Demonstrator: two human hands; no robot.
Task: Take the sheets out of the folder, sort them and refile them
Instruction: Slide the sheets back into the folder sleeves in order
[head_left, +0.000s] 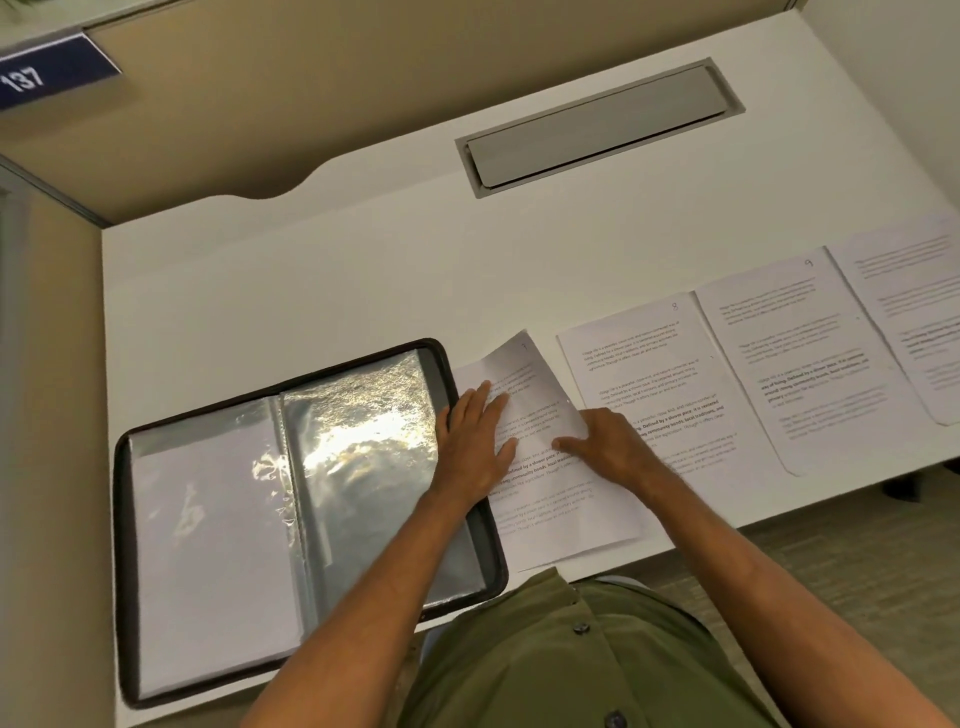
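sign (31, 78): "137", at 10 o'clock
sheets: "8" (649, 374), "9" (795, 353), at 3 o'clock
left hand (475, 441), right hand (608, 449): fingers flat on sheet "7" (524, 379)

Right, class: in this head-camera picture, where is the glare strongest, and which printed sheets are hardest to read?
In the head view, glare is strongest on the folder's right plastic sleeve, washing it out; the far-right sheet is blurred and its text unreadable; the sheet under both hands is sharper; the wide lens bends the desk edge.

Sign (49, 78) reads "137"; sheets (649, 374) numbered 8, 9.
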